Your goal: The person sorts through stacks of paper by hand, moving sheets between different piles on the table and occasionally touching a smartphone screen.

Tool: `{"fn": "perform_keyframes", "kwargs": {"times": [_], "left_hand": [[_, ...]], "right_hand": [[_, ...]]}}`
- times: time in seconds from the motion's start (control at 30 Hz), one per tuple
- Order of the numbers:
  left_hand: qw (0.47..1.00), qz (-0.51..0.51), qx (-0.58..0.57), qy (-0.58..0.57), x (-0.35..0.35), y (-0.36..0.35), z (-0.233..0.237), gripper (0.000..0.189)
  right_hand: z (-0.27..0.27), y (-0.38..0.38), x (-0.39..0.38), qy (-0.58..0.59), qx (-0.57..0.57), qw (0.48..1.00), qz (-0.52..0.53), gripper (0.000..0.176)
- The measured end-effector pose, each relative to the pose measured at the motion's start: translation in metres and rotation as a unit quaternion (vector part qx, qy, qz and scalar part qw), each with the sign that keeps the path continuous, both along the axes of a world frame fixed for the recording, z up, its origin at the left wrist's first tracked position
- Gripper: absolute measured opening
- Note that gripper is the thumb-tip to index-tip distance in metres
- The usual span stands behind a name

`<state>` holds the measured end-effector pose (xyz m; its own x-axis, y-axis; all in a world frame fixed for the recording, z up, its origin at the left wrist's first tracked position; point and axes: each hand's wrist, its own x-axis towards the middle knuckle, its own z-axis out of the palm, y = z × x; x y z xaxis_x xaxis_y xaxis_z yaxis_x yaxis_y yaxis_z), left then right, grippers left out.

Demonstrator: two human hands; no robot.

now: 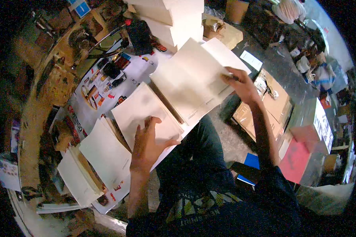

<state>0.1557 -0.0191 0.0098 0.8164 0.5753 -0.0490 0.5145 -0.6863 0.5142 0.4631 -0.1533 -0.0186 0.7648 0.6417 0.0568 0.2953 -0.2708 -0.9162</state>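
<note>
The left hand (pixel 148 142) lies flat, open, on the middle paper stack (pixel 140 106) — the right hand (pixel 241 85) pinches a sheet (pixel 194 75).

I take this for a small print or bindery workshop. Stacks of cream paper sheets (pixel 186 83) cover the sticker-printed white table cover (pixel 140 69) mid-frame. Tall white paper piles (pixel 174 15) rise at top centre, brown cardboard boxes (pixel 275 106) lie on the grey concrete floor (pixel 281 67) at right, and a cluttered wooden bench (pixel 55 87) fills the upper left.

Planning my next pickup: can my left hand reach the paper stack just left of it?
Probably yes: the left hand lies on the middle stack, and the neighbouring stack sits close beside it, top uncovered.
</note>
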Motion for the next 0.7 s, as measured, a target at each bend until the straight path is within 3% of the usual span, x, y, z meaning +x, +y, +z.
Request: {"fn": "perform_keyframes", "kwargs": {"times": [0.03, 0.07, 0.13, 0.17, 0.27, 0.3, 0.33, 0.4, 0.53, 0.6, 0.67, 0.7], "left_hand": [[0.999, 0.009, -0.036, -0.011, -0.004, 0.001, 0.004, 0.057], [0.999, 0.017, -0.039, -0.017, -0.010, 0.004, 0.000, 0.057], [0.991, -0.024, -0.073, -0.112, -0.023, 0.011, -0.011, 0.035], [0.986, -0.005, -0.067, -0.150, -0.032, 0.009, -0.013, 0.022], [0.973, 0.061, -0.128, -0.181, -0.060, 0.008, 0.010, 0.021], [0.971, 0.068, -0.109, -0.204, -0.073, 0.012, 0.012, 0.023], [0.959, 0.091, -0.160, -0.215, -0.088, 0.017, 0.011, 0.021], [0.946, 0.061, -0.147, -0.282, -0.116, 0.023, 0.018, 0.019], [0.967, 0.060, -0.115, -0.218, -0.156, 0.028, 0.012, 0.032], [0.978, 0.041, -0.083, -0.186, -0.162, 0.034, 0.009, 0.041], [0.986, 0.034, -0.049, -0.158, -0.163, 0.036, -0.003, 0.051], [0.987, 0.037, -0.043, -0.148, -0.164, 0.038, -0.010, 0.056]], "right_hand": [[0.002, 0.007, -0.004, 0.109, -0.027, 0.993, 0.037, 0.048], [0.006, 0.004, -0.013, 0.130, -0.063, 0.989, 0.027, 0.052], [0.002, 0.016, -0.007, 0.275, -0.056, 0.960, 0.002, 0.062], [0.002, 0.018, -0.005, 0.276, -0.061, 0.959, 0.020, 0.071], [-0.007, 0.027, 0.007, 0.298, -0.096, 0.948, 0.048, 0.075], [-0.027, 0.030, 0.015, 0.095, -0.163, 0.980, 0.064, 0.071], [-0.014, 0.027, -0.011, 0.001, -0.132, 0.988, 0.084, 0.072], [-0.025, 0.029, -0.007, 0.082, 0.004, 0.989, 0.125, 0.059], [0.015, 0.037, -0.042, 0.106, 0.031, 0.990, 0.089, 0.061], [0.046, 0.045, -0.081, 0.140, 0.031, 0.976, 0.163, 0.060], [0.012, 0.050, -0.098, 0.040, 0.060, 0.987, 0.145, 0.059], [0.020, 0.055, -0.117, 0.095, 0.037, 0.980, 0.172, 0.058]]}}
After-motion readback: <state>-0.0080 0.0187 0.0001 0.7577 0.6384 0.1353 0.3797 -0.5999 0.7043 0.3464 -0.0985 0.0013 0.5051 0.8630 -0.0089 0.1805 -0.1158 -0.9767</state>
